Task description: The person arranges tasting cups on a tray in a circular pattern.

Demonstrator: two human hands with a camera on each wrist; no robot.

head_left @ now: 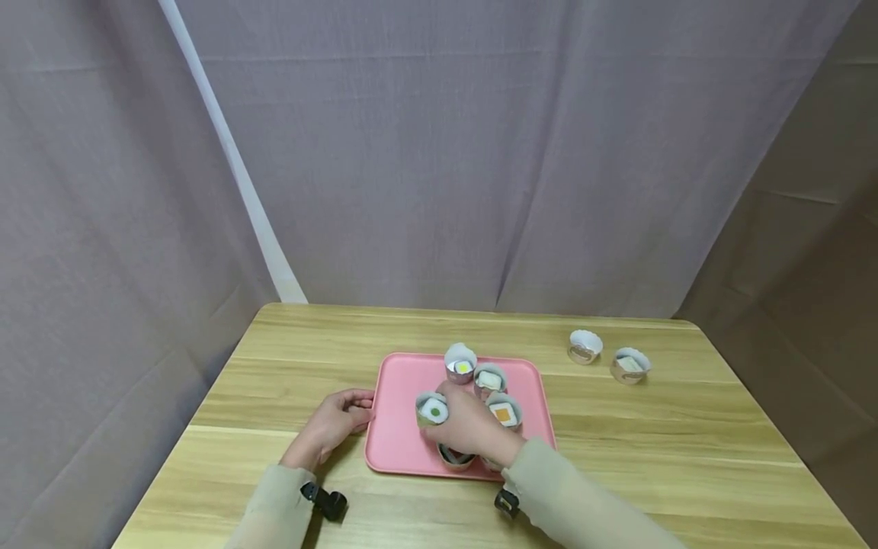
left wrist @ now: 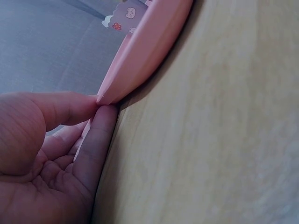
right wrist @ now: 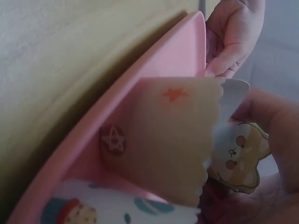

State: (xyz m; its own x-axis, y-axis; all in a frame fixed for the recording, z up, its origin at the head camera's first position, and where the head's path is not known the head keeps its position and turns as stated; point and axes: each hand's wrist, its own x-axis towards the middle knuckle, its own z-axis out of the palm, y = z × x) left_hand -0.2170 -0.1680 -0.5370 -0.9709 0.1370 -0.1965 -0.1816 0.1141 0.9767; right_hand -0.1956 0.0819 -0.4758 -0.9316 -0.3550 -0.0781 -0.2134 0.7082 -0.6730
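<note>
At the left edge of a pink tray [head_left: 401, 450], my left hand [head_left: 334, 423] pinches the rim between thumb and finger. My right hand [head_left: 469, 423] reaches over the tray and grips a paper baking cup [head_left: 423, 422] holding a white piece with a green dot [head_left: 434, 412]. In the right wrist view, an animal-face print [right wrist: 238, 158] shows on the cup between thumb and fingers. Around this hand stand more paper cups: one with a yellow-marked piece [head_left: 463, 367], one with a white piece [head_left: 489, 380], one with an orange square [head_left: 504, 414]. A cup below the hand [head_left: 456, 457] is partly hidden.
Two paper cups stand off the tray at the table's right: a white-lined cup [head_left: 585, 347] and a cup with a pale piece [head_left: 630, 366]. The wooden table [head_left: 658, 457] ends at a grey curtain [head_left: 411, 191] behind.
</note>
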